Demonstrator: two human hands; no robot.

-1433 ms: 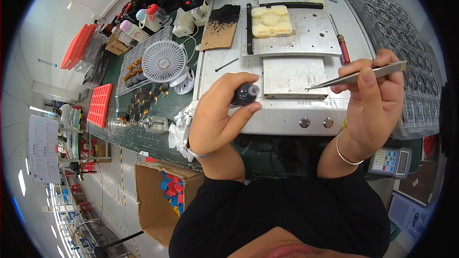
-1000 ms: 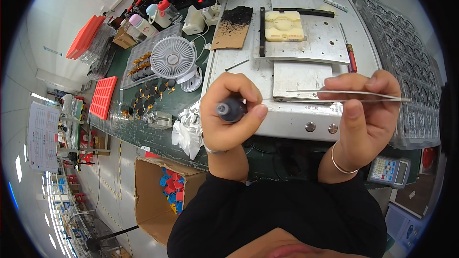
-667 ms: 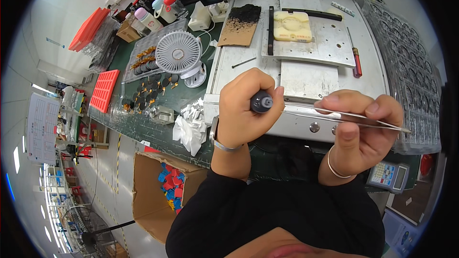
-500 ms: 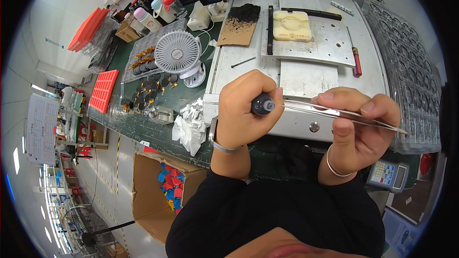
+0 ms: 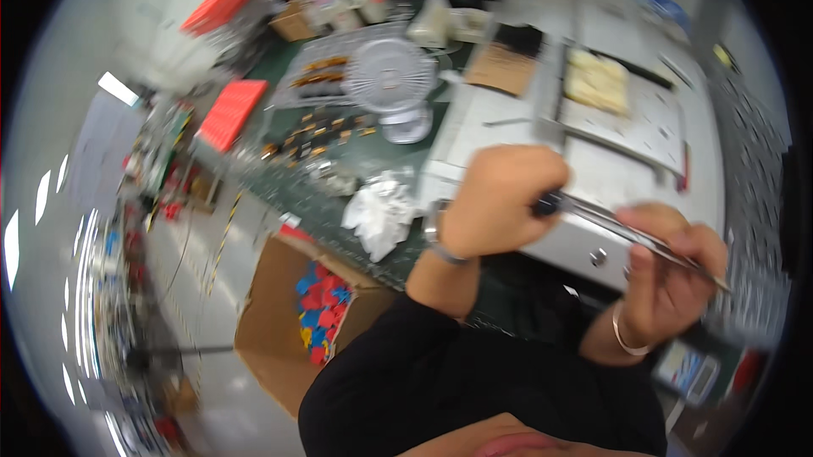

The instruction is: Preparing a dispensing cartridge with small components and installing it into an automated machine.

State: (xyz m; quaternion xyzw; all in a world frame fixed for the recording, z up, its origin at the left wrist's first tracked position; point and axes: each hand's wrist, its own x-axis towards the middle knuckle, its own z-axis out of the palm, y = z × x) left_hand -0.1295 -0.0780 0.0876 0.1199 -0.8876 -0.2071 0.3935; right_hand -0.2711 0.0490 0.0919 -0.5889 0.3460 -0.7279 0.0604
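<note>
Nearest on the left, an open cardboard box (image 5: 271,321) holds red, blue and yellow pieces (image 5: 326,309). Beyond it to the right, the left hand (image 5: 508,203) is closed in a fist around a dark cylindrical piece (image 5: 547,203), and the right hand (image 5: 673,258) pinches metal tweezers (image 5: 648,241) between thumb and fingers. Half a second ago the piece's grey tip faced up toward the head; now only its dark end shows at the right of the fist, and the tweezers slant more steeply across the view, their far-left ends at that piece. Blur hides whether they touch it. The whole view has swung round as well, so part of this shift is likely the head turning; the two hands seem to be working together on the one piece. Past them lies a silver machine (image 5: 563,252); left of it, crumpled white tissue (image 5: 378,213). Farther still are a small fan (image 5: 391,76) on the left and a pale yellow block (image 5: 597,84) on the right.
</note>
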